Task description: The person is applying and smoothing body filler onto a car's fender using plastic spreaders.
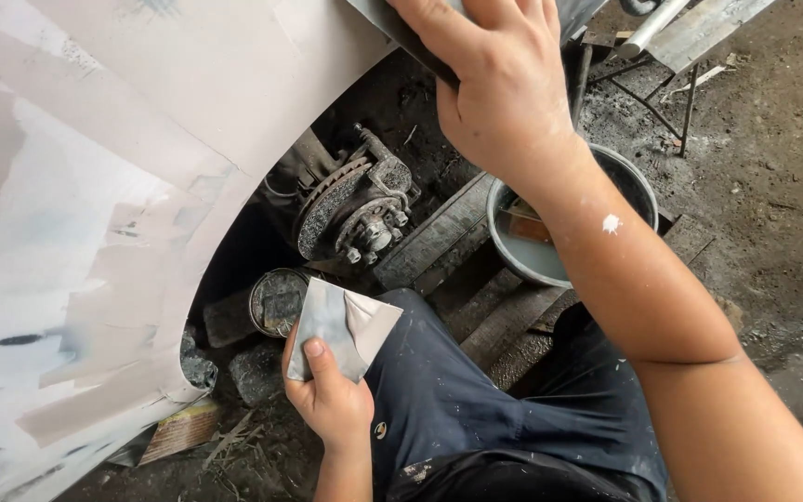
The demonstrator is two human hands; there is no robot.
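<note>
The right hand (pixel 504 84) is up at the top of the shot, fingers spread and palm pressed flat on a dark sheet of sandpaper (pixel 401 33) that sits against the edge of the car panel (pixel 169 102). Most of that sheet is hidden under the palm; only a dark strip pokes out to the left of the thumb, plus a bit past the fingers. There's a white fleck on the forearm below the wrist.

The left hand (pixel 327 395) is lower down, close to the person's knee, pinching a folded grey sheet (pixel 341 325) with the thumb on top and the fingers behind. The sheet sticks up above the hand, one corner folded over showing a paler side.

Between the two hands the wheel is off, so the brake disc (pixel 327 209) and hub with its studs are bare, just up from the left hand and down-left of the right. A small round tin (pixel 276 299) sits right beside the folded sheet, to its left. Under the right forearm there's a bucket (pixel 638 181) with cloudy water and something flat in it, resting on wooden planks (pixel 476 288). The panel itself runs well off to the left of both hands, patchy white and beige filler. The ground is dirt.
</note>
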